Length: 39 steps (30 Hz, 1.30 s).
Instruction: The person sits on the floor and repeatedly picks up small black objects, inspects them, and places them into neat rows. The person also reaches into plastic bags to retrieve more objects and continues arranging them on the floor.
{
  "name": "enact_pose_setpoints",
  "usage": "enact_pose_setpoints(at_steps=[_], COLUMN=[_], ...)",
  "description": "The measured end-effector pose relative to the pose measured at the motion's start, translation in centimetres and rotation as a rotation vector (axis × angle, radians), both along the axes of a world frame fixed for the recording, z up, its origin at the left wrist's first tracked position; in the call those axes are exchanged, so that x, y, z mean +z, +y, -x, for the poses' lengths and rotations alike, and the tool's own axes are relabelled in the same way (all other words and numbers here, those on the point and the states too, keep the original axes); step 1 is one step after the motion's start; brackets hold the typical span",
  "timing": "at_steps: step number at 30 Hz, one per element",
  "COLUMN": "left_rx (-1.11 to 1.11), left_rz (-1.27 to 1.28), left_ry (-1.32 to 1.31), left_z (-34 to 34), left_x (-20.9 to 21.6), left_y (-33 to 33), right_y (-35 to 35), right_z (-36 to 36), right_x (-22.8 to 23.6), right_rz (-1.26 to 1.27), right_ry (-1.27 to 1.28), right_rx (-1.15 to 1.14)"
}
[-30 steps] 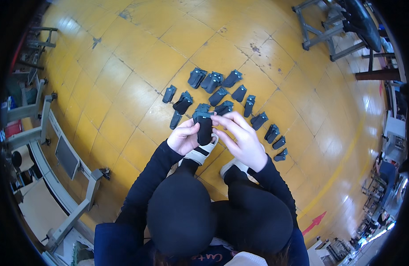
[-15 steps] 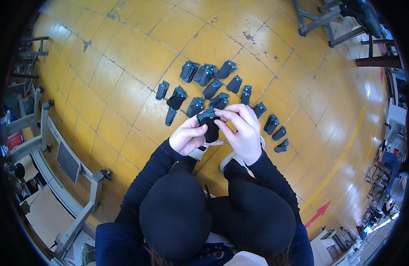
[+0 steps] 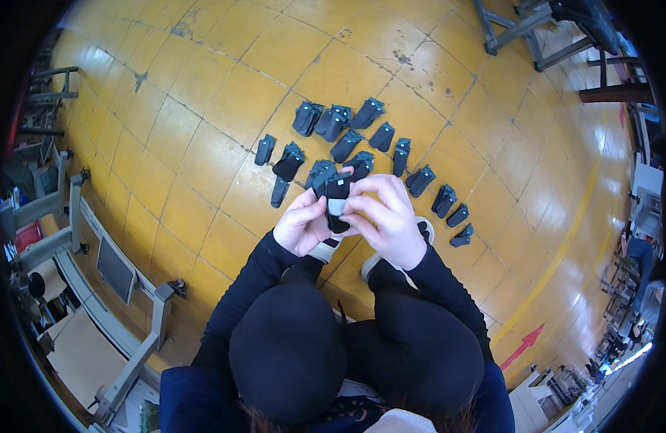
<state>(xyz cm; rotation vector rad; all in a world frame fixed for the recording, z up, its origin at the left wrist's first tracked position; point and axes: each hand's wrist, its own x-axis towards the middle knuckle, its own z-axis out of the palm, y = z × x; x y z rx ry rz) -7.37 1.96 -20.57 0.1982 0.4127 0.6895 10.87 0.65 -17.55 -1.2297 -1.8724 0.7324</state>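
Above my feet, my left hand (image 3: 301, 224) pinches a small black fabric piece (image 3: 338, 187) with a dark teal part along its left side. Its fingers are closed round the left and lower parts of the piece. From the right, the bent fingers of my right hand (image 3: 392, 222) grip the same piece. A pale grey patch (image 3: 336, 207) shows across its middle, between the two hands. On the floor just beyond lie similar dark pieces in small stacks, such as a stack (image 3: 288, 163) at the left, one (image 3: 333, 124) farther off and one (image 3: 420, 180) to the right.
The yellow tiled floor (image 3: 225, 115) stretches around me. Metal frames (image 3: 160, 310) stand at the left, with a light board (image 3: 80, 353) beside them. At the far right top is a stool-like metal frame (image 3: 520, 36). A red arrow (image 3: 522, 346) marks the floor at the lower right.
The held piece has been turned or opened between my fingers, so a pale grey patch now shows. My right fingers have moved slightly down along it. The stacks lie as before.
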Motion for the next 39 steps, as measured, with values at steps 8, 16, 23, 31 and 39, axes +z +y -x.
enact_pose_setpoints(at_steps=[8,16,23,31,39], left_rx=[0.073,0.074,0.127,0.264,0.109], left_rz=[0.006,-0.043,-0.006,0.094,-0.272], left_ry=[0.058,0.241,0.438,0.955,1.305], left_z=[0.4,-0.2,2.5,12.1,13.8], left_x=[-0.4,-1.8,-7.2,-18.4,-28.4], left_y=[0.2,0.4,0.4,5.6,9.4], right_y=[-0.3,-2.9,-17.2,-38.0,-38.2], right_z=[-0.7,-3.9,-12.9,-18.1,-18.4], right_x=[-0.6,-4.5,-17.2,-26.2,-25.7], right_rz=[0.043,0.560,0.572,1.039,1.008], right_ry=[0.210,0.699,0.532,0.168,-0.198], right_rx=[0.158,-0.329,-1.025,-1.266,-1.373])
